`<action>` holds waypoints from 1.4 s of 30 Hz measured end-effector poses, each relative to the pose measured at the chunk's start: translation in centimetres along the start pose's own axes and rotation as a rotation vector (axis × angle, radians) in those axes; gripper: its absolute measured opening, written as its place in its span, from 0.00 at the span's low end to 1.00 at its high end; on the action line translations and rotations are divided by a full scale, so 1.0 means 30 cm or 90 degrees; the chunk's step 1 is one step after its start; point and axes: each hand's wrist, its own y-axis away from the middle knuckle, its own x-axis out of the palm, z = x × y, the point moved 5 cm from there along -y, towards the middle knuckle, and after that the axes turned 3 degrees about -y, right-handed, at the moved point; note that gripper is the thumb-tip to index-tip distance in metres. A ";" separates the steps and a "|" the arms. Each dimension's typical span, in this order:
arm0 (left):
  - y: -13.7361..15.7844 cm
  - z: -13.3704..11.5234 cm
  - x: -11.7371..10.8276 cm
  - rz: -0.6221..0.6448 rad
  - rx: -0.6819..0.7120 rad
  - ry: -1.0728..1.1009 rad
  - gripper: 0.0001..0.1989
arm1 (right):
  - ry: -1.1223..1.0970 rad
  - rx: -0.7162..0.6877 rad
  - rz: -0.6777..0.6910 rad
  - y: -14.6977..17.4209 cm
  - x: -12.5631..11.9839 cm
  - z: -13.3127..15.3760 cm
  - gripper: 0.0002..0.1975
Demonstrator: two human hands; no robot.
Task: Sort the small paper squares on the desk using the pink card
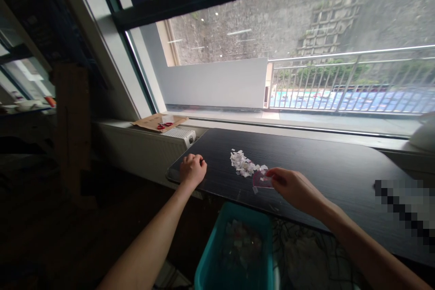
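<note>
My right hand [287,185] pinches a thin, see-through pink plastic piece [258,182] with a curved edge, held low over the dark table [316,163]. It reaches the near side of a heap of small white paper scraps [240,163], and a few scraps show at the plastic. My left hand [193,170] is closed and rests at the table's left end, left of the heap; a dark spot shows by its thumb, but what it holds, if anything, is hidden. Below the table edge stands a teal bin [210,247] with many pale scraps inside.
Red-handled scissors [165,125] lie on brown cardboard [146,122] on the sill. A white radiator [163,147] stands left of the table, below a large window [217,84]. A blurred-out object [408,208] sits at the right of the table.
</note>
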 end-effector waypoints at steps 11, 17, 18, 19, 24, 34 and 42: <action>0.005 0.000 -0.006 0.003 0.000 0.011 0.11 | -0.106 0.033 0.031 0.054 0.038 -0.049 0.14; 0.006 0.000 -0.008 0.005 0.000 0.015 0.12 | -0.129 0.067 0.033 0.081 0.039 -0.071 0.13; 0.006 0.000 -0.008 0.005 0.000 0.016 0.12 | -0.141 0.068 0.041 0.084 0.043 -0.070 0.13; 0.006 0.001 -0.007 0.004 -0.001 0.016 0.12 | -0.151 0.070 0.047 0.088 0.046 -0.070 0.13; 0.006 0.003 -0.003 0.003 -0.001 0.018 0.12 | -0.175 0.086 0.043 0.097 0.047 -0.078 0.13; 0.007 0.002 -0.005 0.001 -0.001 0.014 0.11 | -0.265 0.067 0.099 0.127 0.079 -0.027 0.12; 0.006 -0.001 -0.010 0.005 -0.001 0.015 0.11 | -0.048 0.067 -0.059 0.015 -0.054 -0.120 0.15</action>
